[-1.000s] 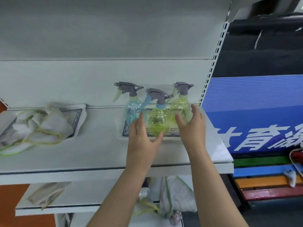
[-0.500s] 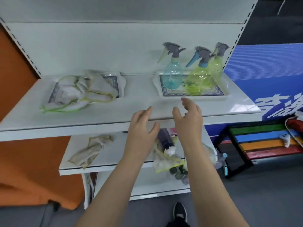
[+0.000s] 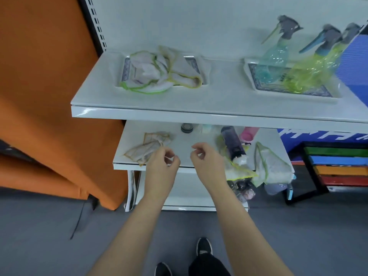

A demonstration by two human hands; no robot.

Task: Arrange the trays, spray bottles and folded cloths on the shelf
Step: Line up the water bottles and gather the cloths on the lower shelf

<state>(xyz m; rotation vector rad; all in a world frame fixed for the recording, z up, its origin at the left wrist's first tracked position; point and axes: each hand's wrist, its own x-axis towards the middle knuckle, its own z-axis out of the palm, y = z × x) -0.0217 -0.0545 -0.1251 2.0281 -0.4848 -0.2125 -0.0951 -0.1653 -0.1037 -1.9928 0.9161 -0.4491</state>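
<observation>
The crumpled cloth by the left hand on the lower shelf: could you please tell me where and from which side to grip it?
Pinch the crumpled cloth at its near bunched corner, at the front edge of the lower shelf. Come from the front with the left hand, since the upper shelf sits above it. It lies flat, so likely only a raised fold offers purchase.

Shop-style display room: white metal gondola shelving (image 3: 179, 112) with a slotted upright (image 3: 95, 26) stands above the left grip (image 3: 161, 165) and right grip (image 3: 207, 162); a blue printed banner (image 3: 355, 64) up right, grey floor (image 3: 59, 226) beneath.
</observation>
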